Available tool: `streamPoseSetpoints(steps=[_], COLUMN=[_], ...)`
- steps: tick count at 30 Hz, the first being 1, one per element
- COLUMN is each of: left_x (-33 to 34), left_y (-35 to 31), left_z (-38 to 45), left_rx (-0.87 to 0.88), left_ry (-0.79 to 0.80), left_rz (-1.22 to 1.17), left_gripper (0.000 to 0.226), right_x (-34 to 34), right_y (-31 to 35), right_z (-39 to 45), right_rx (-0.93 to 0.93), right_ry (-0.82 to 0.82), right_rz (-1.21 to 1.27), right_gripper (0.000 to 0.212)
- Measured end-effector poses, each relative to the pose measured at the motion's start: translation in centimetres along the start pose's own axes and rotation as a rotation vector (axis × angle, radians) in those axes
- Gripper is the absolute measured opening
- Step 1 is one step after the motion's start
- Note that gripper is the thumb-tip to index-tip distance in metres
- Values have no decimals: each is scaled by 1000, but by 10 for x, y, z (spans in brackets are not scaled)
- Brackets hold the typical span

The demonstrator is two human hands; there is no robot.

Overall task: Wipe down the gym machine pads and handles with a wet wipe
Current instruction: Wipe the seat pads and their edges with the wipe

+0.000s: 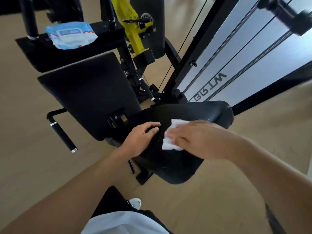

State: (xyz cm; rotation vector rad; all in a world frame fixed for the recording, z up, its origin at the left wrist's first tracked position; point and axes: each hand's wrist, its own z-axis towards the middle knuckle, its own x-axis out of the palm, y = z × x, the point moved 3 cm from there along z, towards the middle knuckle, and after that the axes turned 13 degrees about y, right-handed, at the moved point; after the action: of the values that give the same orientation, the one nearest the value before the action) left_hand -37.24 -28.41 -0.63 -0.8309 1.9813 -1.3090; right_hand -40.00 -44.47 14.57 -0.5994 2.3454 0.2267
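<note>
Left of the black seat pad [194,114], a foam-gripped handle [63,135] angled down over the floor. Up and left of that pad, a wet-wipe pack [70,35] lay on a black upper pad [50,59]. The left hand [141,141] rested on the seat pad's near-left edge, fingers loosely curled, grasping nothing. Just beside it, the right hand [197,141] pressed 1 white wet wipe [170,141] flat against the seat pad, fingers extended and blurred.

Bare forearms, no sleeves visible; white shirt [125,223]; dark shorts [111,201], probably; white shoe [135,202].
</note>
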Motion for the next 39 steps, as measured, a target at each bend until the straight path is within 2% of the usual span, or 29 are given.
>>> streamPoseSetpoints(steps=[3,4,6,10,12,14,16,20,23,27,29,31,34,39], left_x=[0,0,1,-3,-6,-9,-12,-27,-42,-60,-66,-68,-70,-70], left_y=[-3,-3,-3,-1,-3,-9,-11,-4,9,31,39,42,44,46], left_z=[-3,-5,-8,-3,7,18,25,35,41,52,56,57,58,59], left_rx=[-32,-36,-33,14,54,78,106,152,156,133,122,129,138,115], left_ry=[25,20,11,-13,-28,-1,58,236,345,460,510,544,582,613], left_rz=[35,33,30,126,201,258,292,320,333,377,389,389,379,360], left_gripper=[30,30,30,25,23,23,26,32,35,42,45,47,52,55], right_x=[-16,-15,-19,0,7,-5,-11,-22,-22,-10,-4,5,3,-20], right_y=[-83,-101,-94,32,64,48,8,-74,-73,38,88,108,79,-52], right_z=[7,8,5,-20,-22,-15,1,35,55,60,56,58,64,67], right_rx=[325,380,289,-30,-60,-51,54,427,579,335,184,166,296,728], right_ry=[7,-41,-137,-62,-7,38,105,362,337,265,300,372,378,322], right_rz=[156,271,310,67,19,55,-30,-78,89,105,96,98,90,175], right_gripper=[41,39,36,36,42,41,39,48,60,57,59,66,67,61])
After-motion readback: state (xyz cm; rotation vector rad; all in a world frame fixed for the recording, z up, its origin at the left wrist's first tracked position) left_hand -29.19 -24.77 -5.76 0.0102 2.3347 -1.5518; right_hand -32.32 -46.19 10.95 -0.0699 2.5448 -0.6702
